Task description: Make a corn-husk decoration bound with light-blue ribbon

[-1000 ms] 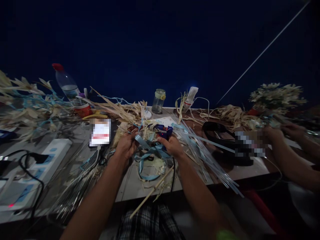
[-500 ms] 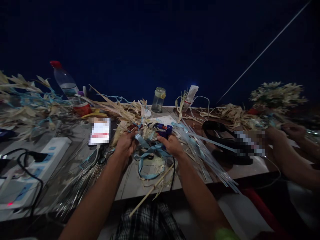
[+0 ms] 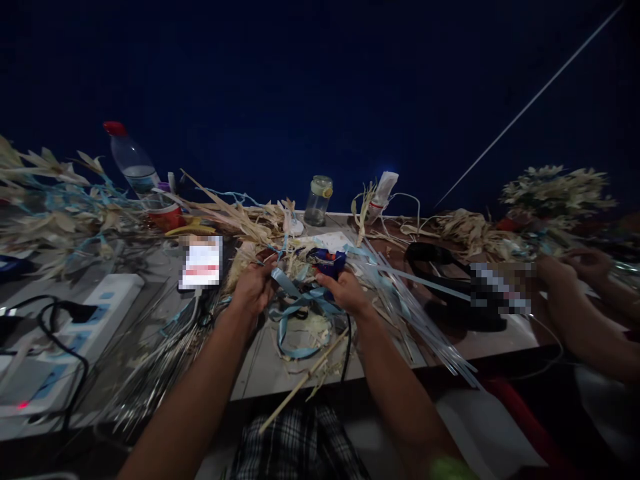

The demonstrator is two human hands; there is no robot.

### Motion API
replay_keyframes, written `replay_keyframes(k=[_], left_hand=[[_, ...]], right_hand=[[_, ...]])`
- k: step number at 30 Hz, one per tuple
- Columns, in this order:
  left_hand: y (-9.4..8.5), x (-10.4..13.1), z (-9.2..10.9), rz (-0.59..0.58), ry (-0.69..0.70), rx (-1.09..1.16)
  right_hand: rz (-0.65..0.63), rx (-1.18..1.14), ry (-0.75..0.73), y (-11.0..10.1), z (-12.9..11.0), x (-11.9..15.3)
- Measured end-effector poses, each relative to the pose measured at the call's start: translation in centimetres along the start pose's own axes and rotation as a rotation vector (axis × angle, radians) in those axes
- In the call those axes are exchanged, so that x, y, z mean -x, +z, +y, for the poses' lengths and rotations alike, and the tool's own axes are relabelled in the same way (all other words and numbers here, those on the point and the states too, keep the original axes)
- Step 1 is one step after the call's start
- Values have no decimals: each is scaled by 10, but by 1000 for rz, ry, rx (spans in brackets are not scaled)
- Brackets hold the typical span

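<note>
My left hand point(image 3: 254, 287) is closed, fingers pinched around a thin stem partly wrapped in blue ribbon, with pale dried husk petals point(image 3: 289, 212) above it. Exactly where the fingers grip is dim. My right hand point(image 3: 346, 288) wraps around the handle of a blue glue gun point(image 3: 327, 260), whose nozzle points left towards my left hand. A black cord point(image 3: 347, 347) hangs down below that hand. Between the two hands, a light blue ribbon point(image 3: 300, 350) lies in loose loops over husk scraps on the table point(image 3: 265, 377).
A phone point(image 3: 203, 263) and a white power strip point(image 3: 95, 333) lie on the left. Behind stand a glass jar point(image 3: 317, 203) and a red-capped bottle point(image 3: 131, 157). Clear plastic strips point(image 3: 425, 320) and black headphones point(image 3: 425, 257) lie on the right, near another person's hands point(image 3: 565, 287).
</note>
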State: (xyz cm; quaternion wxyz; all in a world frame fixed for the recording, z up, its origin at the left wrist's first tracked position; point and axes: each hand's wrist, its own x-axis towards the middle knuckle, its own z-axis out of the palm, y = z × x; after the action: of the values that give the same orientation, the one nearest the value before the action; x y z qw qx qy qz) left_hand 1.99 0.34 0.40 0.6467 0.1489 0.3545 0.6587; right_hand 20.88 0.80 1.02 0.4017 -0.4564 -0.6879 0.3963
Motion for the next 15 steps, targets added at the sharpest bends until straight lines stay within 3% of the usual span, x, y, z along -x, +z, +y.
replay_keyframes(k=[6, 10, 15], left_hand=[[3, 4, 1, -74, 9, -28], [3, 7, 3, -43, -9, -67], [5, 10, 4, -68, -14, -93]], right_hand=[[88, -327, 15, 1, 4, -2], [218, -632, 174, -2, 8, -10], [-3, -876, 440, -7, 17, -21]])
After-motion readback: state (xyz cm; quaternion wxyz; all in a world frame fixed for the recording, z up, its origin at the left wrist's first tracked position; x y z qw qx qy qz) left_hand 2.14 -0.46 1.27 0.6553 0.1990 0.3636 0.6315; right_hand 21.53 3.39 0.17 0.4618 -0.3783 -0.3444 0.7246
